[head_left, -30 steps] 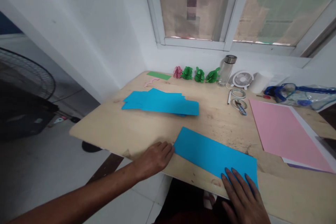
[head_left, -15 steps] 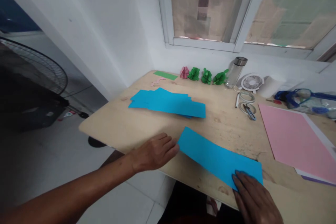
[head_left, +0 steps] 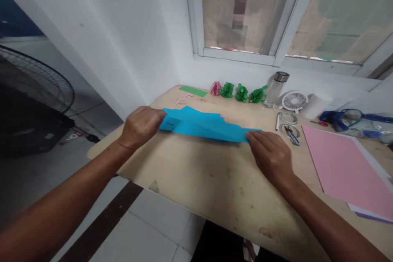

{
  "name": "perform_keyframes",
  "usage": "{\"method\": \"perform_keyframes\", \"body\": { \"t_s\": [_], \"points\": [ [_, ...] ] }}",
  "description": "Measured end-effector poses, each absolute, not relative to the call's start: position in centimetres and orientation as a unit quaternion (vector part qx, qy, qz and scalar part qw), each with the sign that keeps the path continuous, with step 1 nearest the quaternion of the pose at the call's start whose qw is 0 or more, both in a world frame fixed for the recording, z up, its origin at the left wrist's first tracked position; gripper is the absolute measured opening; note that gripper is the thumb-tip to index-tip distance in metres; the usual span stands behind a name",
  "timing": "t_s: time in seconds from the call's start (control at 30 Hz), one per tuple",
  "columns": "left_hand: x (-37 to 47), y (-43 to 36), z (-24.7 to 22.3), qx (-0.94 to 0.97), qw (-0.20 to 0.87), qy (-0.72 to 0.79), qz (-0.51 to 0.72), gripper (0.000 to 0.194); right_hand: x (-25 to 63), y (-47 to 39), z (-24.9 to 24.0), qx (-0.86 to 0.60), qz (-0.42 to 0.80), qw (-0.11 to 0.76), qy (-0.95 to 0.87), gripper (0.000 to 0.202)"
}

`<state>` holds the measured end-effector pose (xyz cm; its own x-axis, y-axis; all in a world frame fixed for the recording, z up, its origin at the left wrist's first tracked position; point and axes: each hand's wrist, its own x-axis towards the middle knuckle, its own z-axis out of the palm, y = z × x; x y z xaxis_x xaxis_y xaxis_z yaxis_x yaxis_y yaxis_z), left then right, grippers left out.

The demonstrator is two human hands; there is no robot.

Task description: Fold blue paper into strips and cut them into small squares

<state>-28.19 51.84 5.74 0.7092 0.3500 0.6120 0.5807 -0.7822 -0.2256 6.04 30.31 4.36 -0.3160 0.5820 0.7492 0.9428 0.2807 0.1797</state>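
Observation:
A blue paper strip stretches between my hands at the near side of a pile of blue paper strips. Where the strip ends and the pile begins is hard to make out, as both are the same blue. My left hand is closed on the left end, fingers bent over the paper. At the right end, my right hand pinches the paper between thumb and fingers.
Pink sheets lie at the right, beside small scissors, tape rolls and a white pen. Along the wall stand green paper shapes, a glass bottle and a small white fan.
The blue strip has gone from the table's front right up to the pile, away from me and leftward. Both hands moved with it, and the right one has gone from lying on it to pinching it.

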Motion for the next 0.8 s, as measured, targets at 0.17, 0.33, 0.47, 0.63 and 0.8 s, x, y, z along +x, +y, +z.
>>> {"method": "perform_keyframes", "body": {
  "t_s": [0.17, 0.33, 0.47, 0.63, 0.8],
  "points": [
    [-30.8, 53.6, 2.7, -0.883, 0.280, -0.286, -0.246, 0.024, 3.7, 37.7, 0.0, -0.555, -0.235, 0.186, -0.776, 0.030],
    [-30.0, 53.5, -2.1, -0.918, 0.215, -0.290, -0.163, 0.027, 2.4, 39.8, -4.1, -0.576, -0.188, 0.139, -0.783, 0.022],
    [-26.6, 53.0, -3.8, -0.944, 0.152, -0.253, -0.146, 0.032, 3.4, 38.4, -3.9, -0.593, -0.169, 0.124, -0.778, 0.028],
    [-22.6, 54.5, -4.1, -0.954, 0.108, -0.256, -0.110, 0.037, 4.9, 34.3, -1.7, -0.599, -0.163, 0.117, -0.775, 0.030],
    [-22.4, 56.3, -3.9, -0.954, 0.107, -0.266, -0.089, 0.042, 6.9, 28.4, -0.8, -0.616, -0.157, 0.132, -0.760, 0.032]
  ]
}}
